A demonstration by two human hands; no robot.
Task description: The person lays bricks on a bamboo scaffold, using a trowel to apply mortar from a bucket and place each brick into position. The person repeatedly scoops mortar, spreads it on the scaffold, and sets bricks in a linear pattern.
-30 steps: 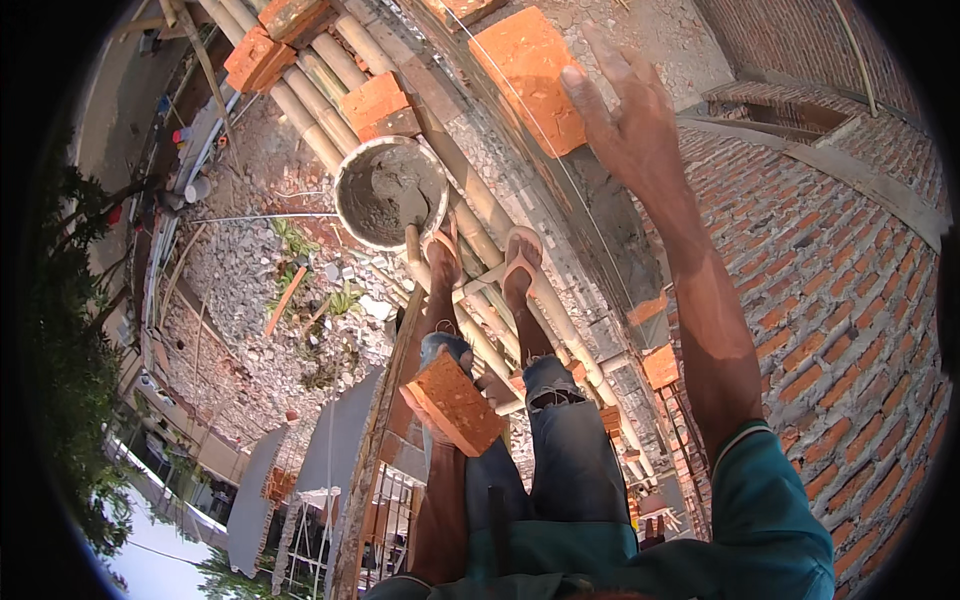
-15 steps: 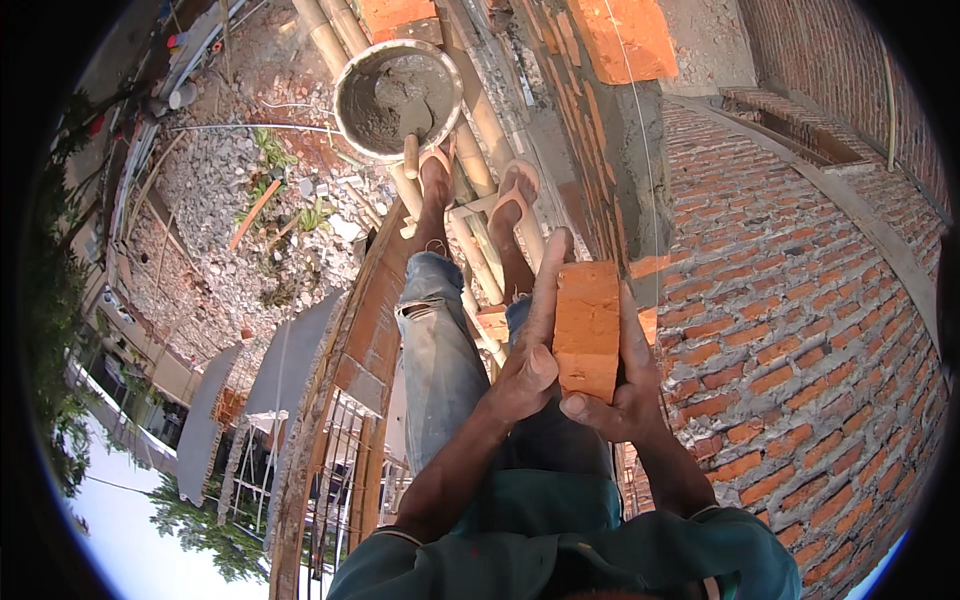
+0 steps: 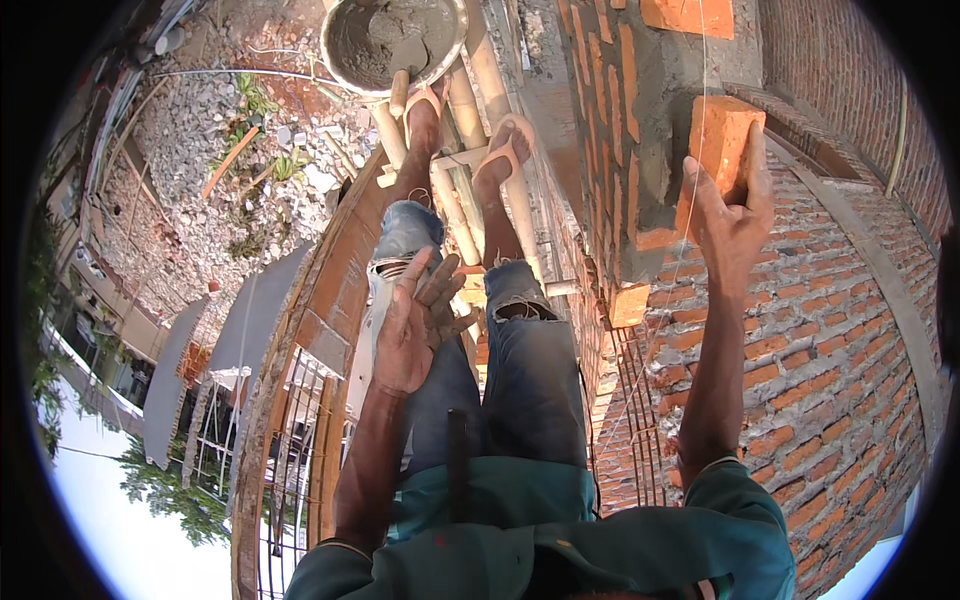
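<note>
An orange brick (image 3: 722, 138) is gripped in my right hand (image 3: 736, 228), thumb on one side and fingers on the other. It is held at the mortar-covered top of a brick wall (image 3: 655, 135), close to a thin taut string (image 3: 682, 255). Whether the brick touches the mortar I cannot tell. My left hand (image 3: 408, 335) hangs empty over my legs, fingers stretched and a little apart. Another brick (image 3: 688, 14) sits farther along the wall top.
Beyond my feet stands a round bucket (image 3: 331, 62) of grey mortar (image 3: 375, 40), a trowel (image 3: 405, 65) lying in it. My sandalled feet stand on bamboo poles (image 3: 466, 110). A wooden board (image 3: 335, 265) edges the left side, with rubble (image 3: 200, 130) below. Brickwork (image 3: 800, 340) spreads at right.
The brick, earlier between both hands before my body, has moved right and away in my right hand to the wall top. My left hand has let go and moved left.
</note>
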